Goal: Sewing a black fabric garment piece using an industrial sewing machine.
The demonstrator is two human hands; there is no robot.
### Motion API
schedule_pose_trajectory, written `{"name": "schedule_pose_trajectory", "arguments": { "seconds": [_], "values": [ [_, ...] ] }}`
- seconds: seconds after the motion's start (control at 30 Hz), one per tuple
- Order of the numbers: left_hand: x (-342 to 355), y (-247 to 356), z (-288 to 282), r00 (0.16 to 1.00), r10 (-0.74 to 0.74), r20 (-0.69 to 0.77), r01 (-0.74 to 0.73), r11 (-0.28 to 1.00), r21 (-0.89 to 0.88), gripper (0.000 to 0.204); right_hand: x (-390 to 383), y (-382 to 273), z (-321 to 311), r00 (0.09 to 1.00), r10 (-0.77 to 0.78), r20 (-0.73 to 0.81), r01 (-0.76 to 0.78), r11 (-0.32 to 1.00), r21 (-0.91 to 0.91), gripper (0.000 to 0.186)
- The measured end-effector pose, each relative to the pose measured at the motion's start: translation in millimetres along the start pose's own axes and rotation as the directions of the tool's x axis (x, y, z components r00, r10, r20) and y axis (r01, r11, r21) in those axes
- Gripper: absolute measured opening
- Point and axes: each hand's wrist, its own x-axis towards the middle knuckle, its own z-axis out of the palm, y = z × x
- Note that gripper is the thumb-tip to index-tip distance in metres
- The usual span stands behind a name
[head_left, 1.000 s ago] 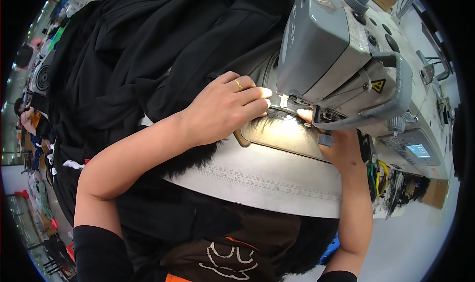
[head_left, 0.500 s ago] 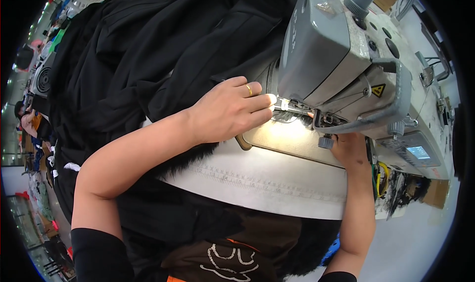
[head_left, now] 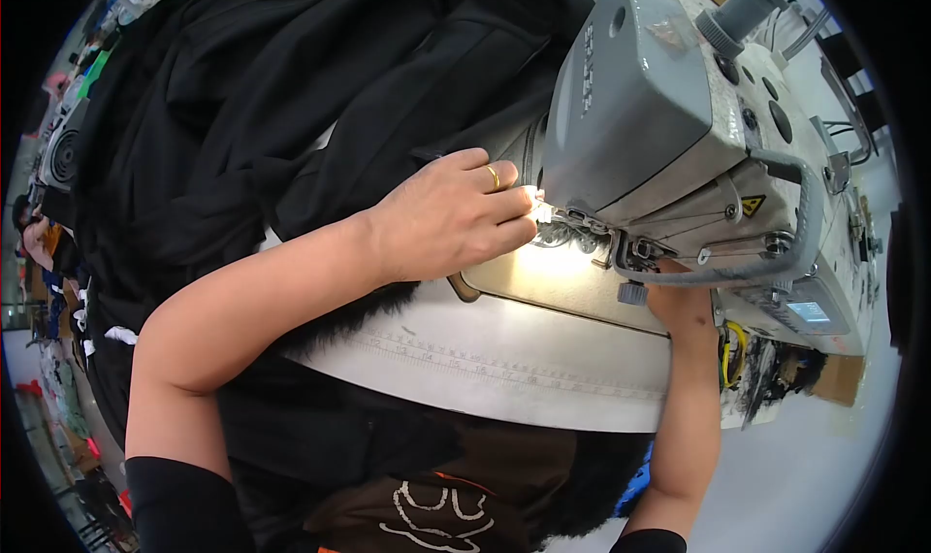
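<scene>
The black garment (head_left: 291,97) lies left of the sewing machine (head_left: 635,97), beneath the left hand (head_left: 446,213); the machine partly hides the right hand (head_left: 676,306). I cannot tell either grip.

Opens at the left into a cluttered, blurred workroom, bent into a narrow strip. Shows a grey floor (head_left: 103,409) there, with heaped fabric (head_left: 62,390) alongside and, higher up, a grey unit (head_left: 61,157) with a dark round grille. Turns plain and paler at lower right, into a smooth whitish surface (head_left: 776,490), wall or floor impossible to tell. Includes a brown cardboard piece (head_left: 840,378) just above. Looks dimmer at far left.
</scene>
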Motion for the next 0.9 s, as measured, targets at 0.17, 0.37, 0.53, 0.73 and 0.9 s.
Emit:
{"name": "schedule_pose_trajectory", "arguments": {
  "seconds": [0.17, 0.37, 0.53, 0.73, 0.9],
  "values": [
    [0, 1, 0, 1.0, -0.024, -0.005, 0.024, 1.0, 0.002, 0.016, 1, 1, 6, 0.969, -0.246, -0.006, 0.234, 0.927, -0.293, 0.025],
    [-1, -1, 0, 0.999, -0.039, 0.013, 0.039, 0.999, 0.0, 0.017, 10, -12, 2, 0.997, 0.003, -0.072, 0.001, 0.998, 0.06, 0.023],
    [0, 1, 1, 0.998, -0.056, 0.006, 0.056, 0.998, 0.026, 0.015, 12, -16, -3, 0.997, 0.024, -0.069, -0.017, 0.996, 0.089, 0.018],
    [-1, 2, 4, 0.997, -0.072, -0.003, 0.072, 0.997, 0.008, 0.014, 3, -12, 5, 0.999, 0.052, -0.011, -0.052, 0.999, 0.004, 0.012],
    [-1, 3, 1, 0.996, -0.084, 0.004, 0.084, 0.996, 0.034, 0.014, 12, -22, -12, 0.948, 0.211, 0.24, -0.233, 0.97, 0.07, 0.012]
  ]
}}
